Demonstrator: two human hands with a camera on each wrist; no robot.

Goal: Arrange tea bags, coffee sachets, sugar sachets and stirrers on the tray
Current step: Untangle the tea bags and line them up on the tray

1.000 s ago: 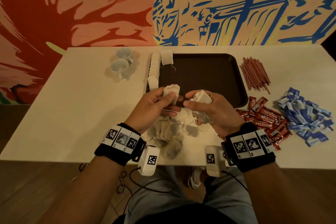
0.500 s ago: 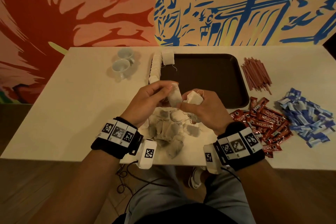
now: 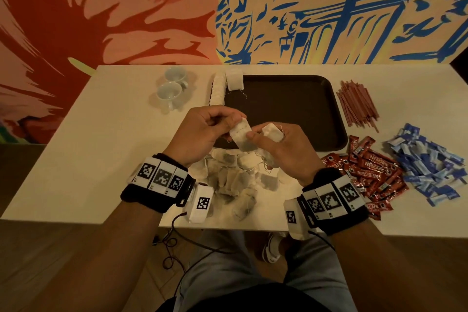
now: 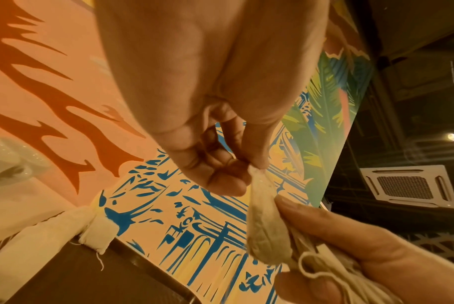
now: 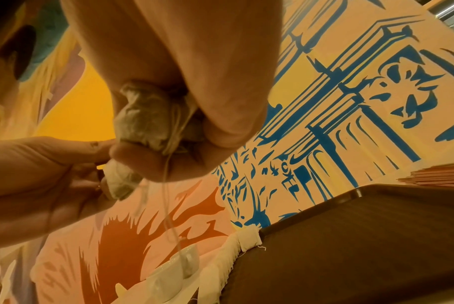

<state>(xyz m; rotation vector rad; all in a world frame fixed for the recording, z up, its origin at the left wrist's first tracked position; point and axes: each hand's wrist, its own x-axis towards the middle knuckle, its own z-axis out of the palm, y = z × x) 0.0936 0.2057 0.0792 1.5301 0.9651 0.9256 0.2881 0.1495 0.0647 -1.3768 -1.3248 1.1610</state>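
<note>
While both hands hung just above the near edge of the tray (image 3: 291,109), the left hand (image 3: 202,132) pinched one tea bag (image 3: 240,138) by its top between fingertips and thumb, and the right hand's thumb pressed against that same bag. The right hand (image 3: 286,149) was also curled round a bunch of tea bags (image 3: 272,132); two or three, though how many exactly I could not tell, with their strings dangling. From the left wrist the pinched tea bag (image 4: 266,226) hung edge-on, and from the right wrist the clutched bunch (image 5: 148,117) looked crumpled in the palm.

Under the hands lay a loose heap of tea bags (image 3: 235,180) on the tabletop (image 3: 106,139), too tangled to count. A row of tea bags (image 3: 217,88) stood along the tray's left rim, packed too closely to number, with one more tea bag (image 3: 234,80) at the far left corner. The tray's dark floor otherwise showed bare.

To the right lay three separate piles: a bundle of reddish stirrers (image 3: 357,104) just beside the tray, a pile of red coffee sachets (image 3: 367,170) touching its near right corner, and a pile of blue sugar sachets (image 3: 428,162) further right. Each held dozens, too many to count. Two white cups (image 3: 172,86) sat left of the tray. A painted mural (image 3: 329,7) filled the wall behind. The hands and wrists hid part of the heap.
</note>
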